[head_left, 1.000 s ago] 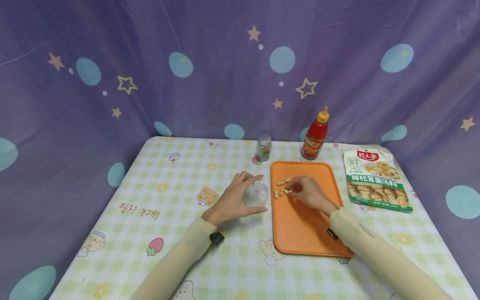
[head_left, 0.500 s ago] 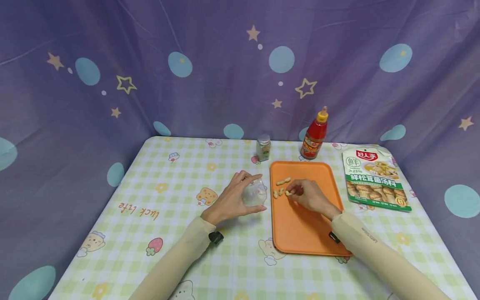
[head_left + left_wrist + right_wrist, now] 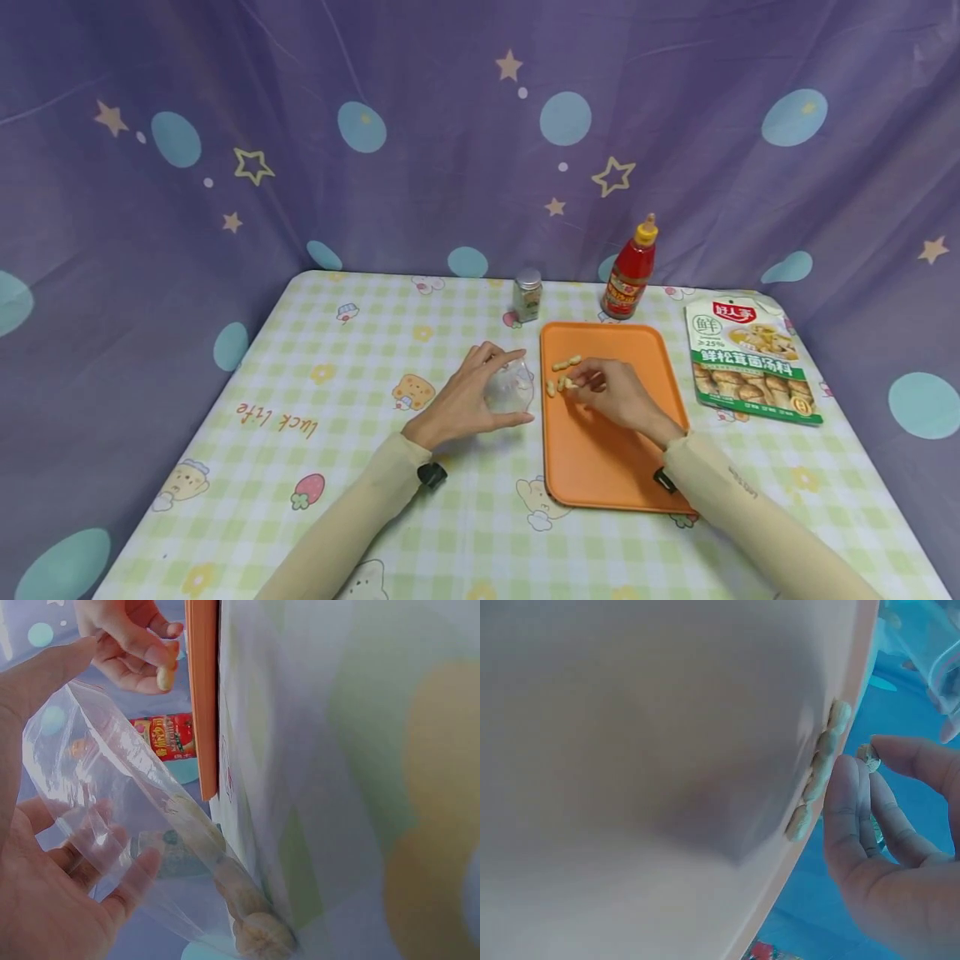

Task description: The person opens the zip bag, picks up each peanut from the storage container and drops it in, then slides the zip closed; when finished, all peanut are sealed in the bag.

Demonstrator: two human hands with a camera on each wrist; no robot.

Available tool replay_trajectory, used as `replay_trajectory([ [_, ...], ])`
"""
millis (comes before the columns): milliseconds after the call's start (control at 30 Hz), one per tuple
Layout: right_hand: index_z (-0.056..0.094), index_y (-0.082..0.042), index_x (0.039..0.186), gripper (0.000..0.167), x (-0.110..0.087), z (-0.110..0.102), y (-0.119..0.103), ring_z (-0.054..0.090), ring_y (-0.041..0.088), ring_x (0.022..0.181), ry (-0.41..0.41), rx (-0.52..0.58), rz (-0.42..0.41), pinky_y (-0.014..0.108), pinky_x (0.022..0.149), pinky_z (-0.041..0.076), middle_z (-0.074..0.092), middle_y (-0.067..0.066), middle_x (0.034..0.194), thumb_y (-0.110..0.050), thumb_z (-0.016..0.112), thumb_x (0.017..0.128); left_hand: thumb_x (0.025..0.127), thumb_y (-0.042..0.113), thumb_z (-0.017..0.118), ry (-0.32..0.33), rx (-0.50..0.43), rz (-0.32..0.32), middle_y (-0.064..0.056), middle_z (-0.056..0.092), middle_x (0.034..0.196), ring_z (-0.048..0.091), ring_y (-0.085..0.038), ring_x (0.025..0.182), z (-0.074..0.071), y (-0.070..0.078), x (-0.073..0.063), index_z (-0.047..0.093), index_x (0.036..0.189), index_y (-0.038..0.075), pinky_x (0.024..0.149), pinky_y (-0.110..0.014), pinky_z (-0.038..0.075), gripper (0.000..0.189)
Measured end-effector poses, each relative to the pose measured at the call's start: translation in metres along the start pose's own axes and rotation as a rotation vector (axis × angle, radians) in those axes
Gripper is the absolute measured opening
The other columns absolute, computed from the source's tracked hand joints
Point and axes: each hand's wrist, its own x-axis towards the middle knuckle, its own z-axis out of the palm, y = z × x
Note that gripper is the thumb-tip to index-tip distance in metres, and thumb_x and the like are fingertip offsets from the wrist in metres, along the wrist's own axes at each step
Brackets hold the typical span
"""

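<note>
Orange fills the tray, which lies on the checked surface; a clear bag sits just beside its left edge, and since peanuts are in both places, the work looks part done. Four loose peanuts lie on the tray, strung out near that left edge; the held peanut is between the fingertips of the right hand, whose thumb and fingers are clamped on it over the tray, seemingly just off the tray's floor; it is therefore neither set down nor bagged. The bagged peanuts gather at the bottom, though creased plastic makes their number impossible to tell. The left hand curves round the bag, thumb and fingers well apart along its sides; this seems to hold the mouth open, so that part of the work looks ready. With four on the tray, one in the fingers and some in the bag, neither place has them all; the work appears to be going peanut by peanut, with several left to handle. The jar and bottle stand upright behind; the pouch is to the right; no hand touches these three.
</note>
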Motion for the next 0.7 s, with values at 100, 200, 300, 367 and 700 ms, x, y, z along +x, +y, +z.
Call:
replay_trajectory([
  [100, 0.077, -0.007, 0.111, 0.019, 0.000, 0.002, -0.007, 0.071, 0.018, 0.085, 0.016, 0.015, -0.024, 0.028, 0.079, 0.057, 0.077, 0.007, 0.098, -0.009, 0.079, 0.091, 0.079, 0.062, 0.085, 0.003, 0.007, 0.002, -0.001, 0.053, 0.128, 0.041, -0.010, 0.111, 0.001, 0.000, 0.001, 0.045, 0.158, 0.031, 0.093, -0.033, 0.046, 0.094],
  [200, 0.077, -0.007, 0.112, 0.021, -0.001, 0.005, -0.016, 0.071, 0.018, 0.088, 0.015, 0.044, -0.046, 0.030, 0.081, 0.058, 0.077, 0.008, 0.101, -0.010, 0.079, 0.092, 0.078, 0.062, 0.085, 0.010, 0.011, 0.004, -0.001, 0.053, 0.127, 0.041, -0.011, 0.111, 0.001, 0.000, 0.001, 0.045, 0.158, 0.031, 0.092, -0.033, 0.046, 0.094],
  [300, 0.077, -0.007, 0.113, 0.021, -0.003, 0.007, -0.026, 0.070, 0.017, 0.090, 0.004, 0.074, -0.054, 0.032, 0.084, 0.058, 0.077, 0.007, 0.103, -0.012, 0.078, 0.093, 0.079, 0.062, 0.085, 0.015, 0.013, 0.008, -0.002, 0.054, 0.126, 0.042, -0.011, 0.110, 0.002, 0.000, 0.000, 0.045, 0.158, 0.030, 0.091, -0.032, 0.045, 0.094],
  [367, 0.077, -0.008, 0.112, 0.020, -0.004, 0.008, -0.032, 0.070, 0.017, 0.091, -0.002, 0.084, -0.058, 0.033, 0.085, 0.058, 0.076, 0.007, 0.103, -0.014, 0.078, 0.093, 0.079, 0.062, 0.085, 0.014, 0.012, 0.010, -0.003, 0.054, 0.126, 0.041, -0.011, 0.109, 0.002, -0.001, 0.000, 0.045, 0.158, 0.030, 0.090, -0.032, 0.045, 0.094],
  [700, 0.076, -0.016, 0.112, 0.018, -0.005, 0.017, -0.059, 0.070, 0.015, 0.093, -0.041, 0.141, -0.071, 0.033, 0.087, 0.058, 0.076, 0.001, 0.104, -0.019, 0.077, 0.095, 0.079, 0.061, 0.085, 0.011, 0.008, 0.023, -0.005, 0.054, 0.126, 0.042, -0.015, 0.109, 0.001, 0.000, 0.000, 0.045, 0.158, 0.029, 0.089, -0.033, 0.044, 0.094],
])
